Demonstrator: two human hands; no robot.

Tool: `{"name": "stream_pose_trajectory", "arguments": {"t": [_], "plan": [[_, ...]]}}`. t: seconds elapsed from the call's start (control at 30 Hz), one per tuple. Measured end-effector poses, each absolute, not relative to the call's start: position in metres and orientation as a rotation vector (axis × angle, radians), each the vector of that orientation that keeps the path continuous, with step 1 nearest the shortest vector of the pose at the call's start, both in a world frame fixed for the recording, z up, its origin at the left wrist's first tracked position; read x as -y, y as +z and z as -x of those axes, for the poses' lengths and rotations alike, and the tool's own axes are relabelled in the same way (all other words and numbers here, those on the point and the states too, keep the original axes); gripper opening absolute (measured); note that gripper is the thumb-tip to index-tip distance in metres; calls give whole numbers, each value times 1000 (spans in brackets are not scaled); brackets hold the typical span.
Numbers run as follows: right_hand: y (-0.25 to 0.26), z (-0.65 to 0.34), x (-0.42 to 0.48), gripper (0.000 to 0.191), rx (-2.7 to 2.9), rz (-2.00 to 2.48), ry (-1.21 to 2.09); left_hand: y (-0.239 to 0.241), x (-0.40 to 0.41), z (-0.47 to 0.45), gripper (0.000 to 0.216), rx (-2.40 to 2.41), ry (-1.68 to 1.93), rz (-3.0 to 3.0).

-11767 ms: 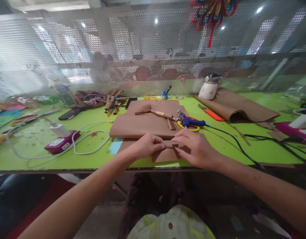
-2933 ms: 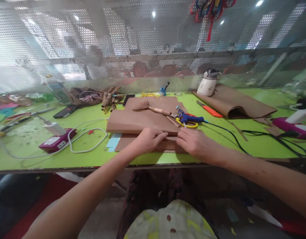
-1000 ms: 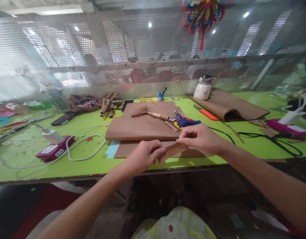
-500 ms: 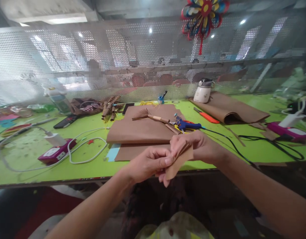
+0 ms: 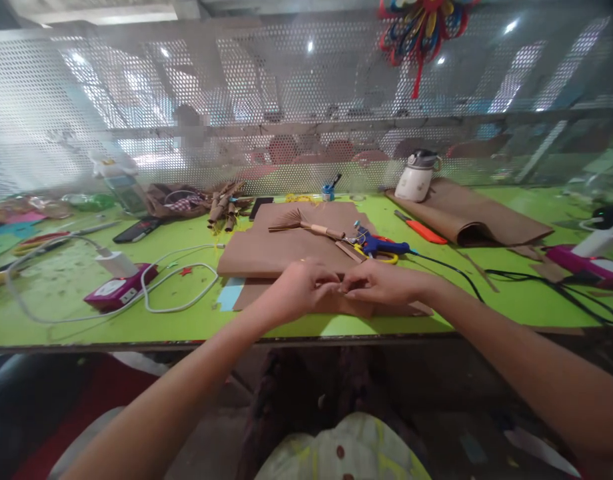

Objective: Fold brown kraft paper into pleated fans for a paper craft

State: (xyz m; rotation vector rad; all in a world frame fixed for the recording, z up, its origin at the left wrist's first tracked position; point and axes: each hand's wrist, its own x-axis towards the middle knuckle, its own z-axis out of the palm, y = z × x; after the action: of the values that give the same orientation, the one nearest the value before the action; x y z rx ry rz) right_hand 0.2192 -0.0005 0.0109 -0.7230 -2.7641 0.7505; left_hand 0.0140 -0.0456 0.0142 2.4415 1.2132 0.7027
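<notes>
Though small, paper (image 5: 355, 307) in fingers (image 5: 330, 288).

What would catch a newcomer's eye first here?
Likely the bright green table across the view, then the colorful ornament hanging at upper right. Near center, the left hand and right hand sit close together over brown paper, a blue glue gun just beyond them.

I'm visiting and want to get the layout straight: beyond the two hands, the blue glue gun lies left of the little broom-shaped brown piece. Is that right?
Not quite: the head view shows the blue glue gun right of the little broom-shaped brown piece, beyond the left hand and right hand.
</notes>
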Motion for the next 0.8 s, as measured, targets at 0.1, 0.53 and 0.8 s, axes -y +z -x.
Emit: {"name": "stream_pose_trajectory", "arguments": {"t": [0.1,0.53,0.8], "plan": [[0,-211,-3,16,2792,725,668,-4,41,-18,22,-1213,555,-2653],[-24,-216,7,18,2759,724,215,-21,38,-15,24,-1204,451,-2814],[-23,-214,16,15,2724,732,128,-19,40,-20,21,-1240,371,-2867]]}}
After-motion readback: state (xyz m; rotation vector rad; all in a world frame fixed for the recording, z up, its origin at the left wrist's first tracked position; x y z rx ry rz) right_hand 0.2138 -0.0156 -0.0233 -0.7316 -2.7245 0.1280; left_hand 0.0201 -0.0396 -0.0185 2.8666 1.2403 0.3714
